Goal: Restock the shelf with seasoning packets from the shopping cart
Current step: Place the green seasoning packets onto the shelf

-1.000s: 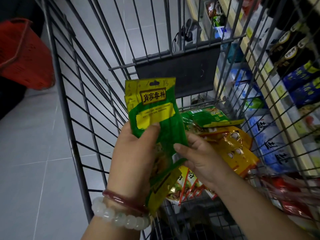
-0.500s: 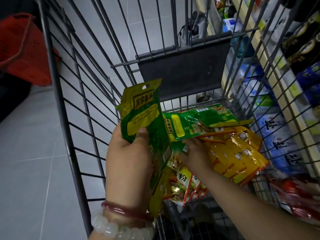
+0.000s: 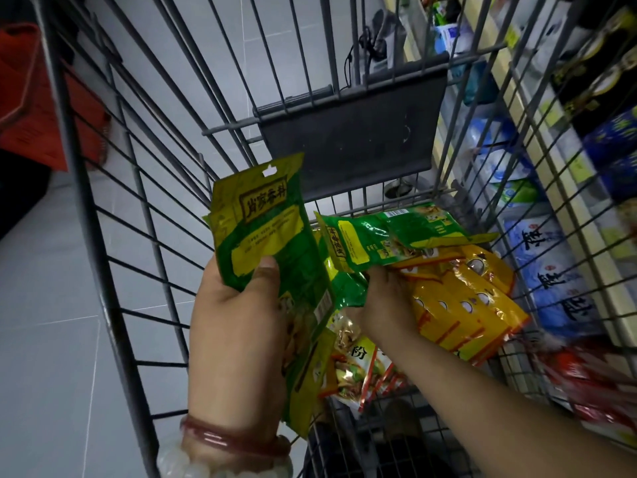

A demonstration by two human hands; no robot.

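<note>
Seasoning packets [image 3: 265,236] fill the gripping left hand [image 3: 238,326] while the right hand [image 3: 386,301] pinches another green packet [image 3: 389,236] in the shopping cart [image 3: 348,143]; gathering step, lift next.

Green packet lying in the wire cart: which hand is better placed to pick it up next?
The right hand: it already touches the flat green seasoning packet. The left hand grips upright green packets.

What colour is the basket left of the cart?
Red, clearest at the head view's left edge.
</note>
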